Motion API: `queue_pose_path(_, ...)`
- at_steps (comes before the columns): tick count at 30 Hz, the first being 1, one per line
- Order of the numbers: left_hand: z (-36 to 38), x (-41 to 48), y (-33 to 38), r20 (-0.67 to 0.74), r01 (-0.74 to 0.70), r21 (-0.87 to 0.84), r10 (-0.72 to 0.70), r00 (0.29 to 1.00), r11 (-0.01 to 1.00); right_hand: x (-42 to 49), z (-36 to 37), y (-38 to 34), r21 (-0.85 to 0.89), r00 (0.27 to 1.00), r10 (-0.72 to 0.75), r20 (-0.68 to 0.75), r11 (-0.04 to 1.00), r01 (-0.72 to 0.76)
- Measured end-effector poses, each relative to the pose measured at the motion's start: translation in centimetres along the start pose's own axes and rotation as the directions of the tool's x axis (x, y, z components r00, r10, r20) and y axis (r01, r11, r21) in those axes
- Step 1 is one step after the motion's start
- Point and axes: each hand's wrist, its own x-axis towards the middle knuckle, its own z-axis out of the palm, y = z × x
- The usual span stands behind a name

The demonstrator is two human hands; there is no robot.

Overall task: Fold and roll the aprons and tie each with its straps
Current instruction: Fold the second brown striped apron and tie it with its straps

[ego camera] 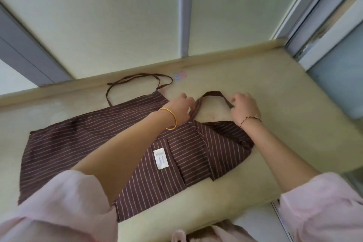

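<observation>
A brown apron (82, 143) with thin white stripes lies flat on a pale counter (275, 124), its bib end folded over at the right. A white label (160, 158) shows near its middle. My left hand (181, 109) pinches the left side of the brown neck loop (214, 93). My right hand (244, 109) holds the loop's right side. The loop arches between both hands on the counter. A long brown waist strap (137, 77) curls loose on the counter behind the apron.
A pale wall with grey vertical strips rises behind the counter. A window frame (322, 31) stands at the right. More brown cloth (212, 232) shows at the bottom edge near my body. A small pinkish mark (180, 75) sits by the back ledge.
</observation>
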Motion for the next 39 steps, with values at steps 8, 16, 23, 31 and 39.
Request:
queue_pose_path(8,1.6,0.6,5.1,0.215,0.119,0.155,-0.151,0.965,0.981,0.6,-0.8,5.0,0.106,0.89,0.01,0.455,0.992,-0.065)
queue_pose_path(16,2.7,-1.1,8.9,0.031,0.582,0.048,-0.583,0.812,0.812,1.9,-2.3,4.9,0.395,0.868,-0.193,0.458,0.919,-0.004)
queue_pose_path(23,3.8,-4.9,9.5,0.638,0.857,-0.168,-0.609,0.471,0.487,-1.4,-3.8,6.3,0.047,0.905,-0.406,0.126,0.914,0.403)
queue_pose_path(31,7.6,-7.4,9.0,0.638,0.81,-0.238,-0.543,0.547,0.536,-5.2,-2.2,8.3,0.126,0.761,-0.576,0.299,0.814,0.566)
queue_pose_path(39,7.6,-7.9,10.5,0.433,0.705,-0.558,-0.572,0.697,0.438,-5.0,-0.4,9.3,0.297,0.763,-0.595,0.254,0.798,0.524)
